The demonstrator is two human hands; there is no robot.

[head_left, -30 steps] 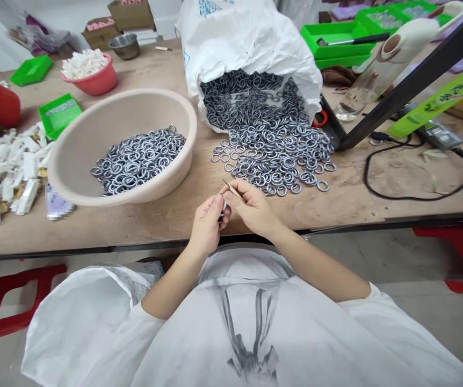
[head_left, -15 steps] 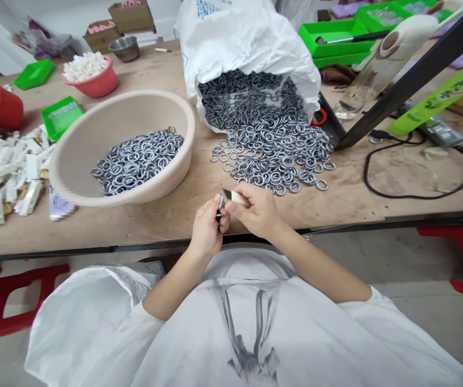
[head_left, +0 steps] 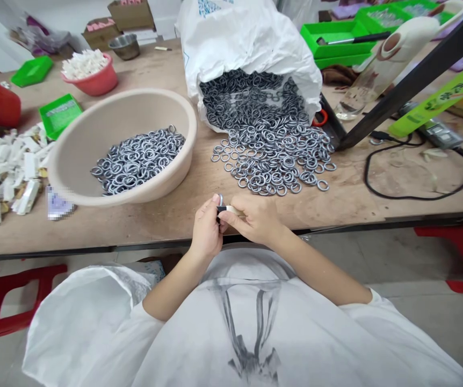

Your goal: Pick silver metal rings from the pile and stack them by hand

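Note:
At the table's front edge my left hand (head_left: 206, 228) pinches a grey metal ring (head_left: 221, 199) between thumb and fingers. My right hand (head_left: 258, 219) is closed around a short tool with a pale handle (head_left: 231, 209) and a black end; its exact kind is unclear. That black end touches or lies close against the ring, and fingers hide part of both. Beyond my hands, loose rings (head_left: 283, 158) spill from a large white sack (head_left: 247, 37) lying on its side. To the left, a beige basin (head_left: 76, 153) holds a heap of similar rings.
White pieces (head_left: 30, 166) are piled at the left, near a green tray (head_left: 60, 115) and a pink bowl (head_left: 94, 83). On the right are a dark metal bar (head_left: 409, 80), a clear bottle (head_left: 376, 80) and a looped black cable (head_left: 417, 198). An open white bag (head_left: 82, 322) is beside my lap.
My right hand has turned the tool, bringing its black end down and left against the ring side of my left hand. My left hand stays nearly in place.

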